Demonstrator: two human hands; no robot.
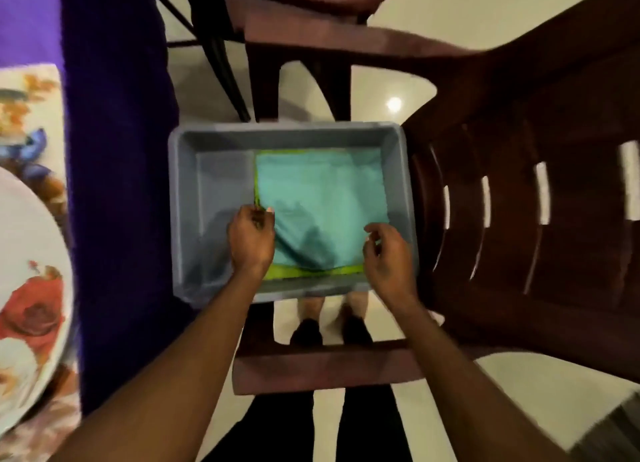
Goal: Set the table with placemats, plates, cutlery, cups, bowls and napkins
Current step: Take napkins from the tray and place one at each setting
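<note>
Two hands over grey bin [221, 139] on dark chair. Left hand [251, 238] pinches left edge of teal cloth [322, 198], top of a stack with green cloth [313, 271] beneath. Right hand [388, 253] hovers at the right edge, fingers loosely curled, holding nothing. Plate [31, 253] on floral placemat [24, 98] already set at left; napkins likely remain.

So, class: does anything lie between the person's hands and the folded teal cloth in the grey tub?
Nothing visible. The left hand already pinches the teal cloth at its left edge; the right hand hovers over its near right corner inside the grey tub.
</note>
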